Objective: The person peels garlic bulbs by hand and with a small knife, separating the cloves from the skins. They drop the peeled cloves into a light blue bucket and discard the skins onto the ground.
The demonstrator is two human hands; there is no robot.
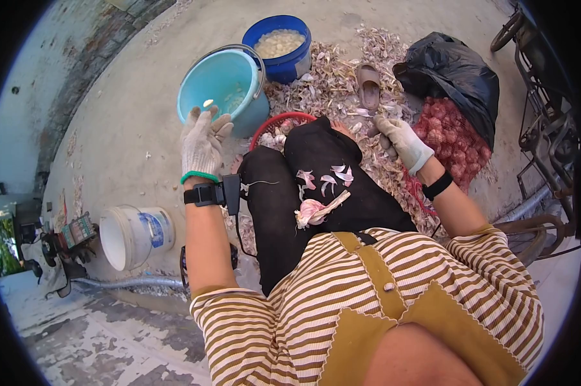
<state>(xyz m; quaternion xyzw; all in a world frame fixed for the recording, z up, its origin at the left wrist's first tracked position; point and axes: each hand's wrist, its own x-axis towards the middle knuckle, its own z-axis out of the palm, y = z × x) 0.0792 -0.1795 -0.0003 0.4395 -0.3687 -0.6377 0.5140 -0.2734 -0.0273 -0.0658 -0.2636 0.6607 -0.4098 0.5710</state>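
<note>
Left of centre, the left hand (203,143) hung open, a clove (208,103) at its fingertips; right of centre, the right hand (401,140) was half-curled, its hold unclear. Mid-frame, a garlic bulb (311,211) lay on dark trousers (268,222); skins (332,87) littered the floor (136,138).

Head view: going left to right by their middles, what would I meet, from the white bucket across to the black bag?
White bucket → gloved left hand → blue bucket → garlic bulb on the lap → slipper → gloved right hand → black bag.
</note>
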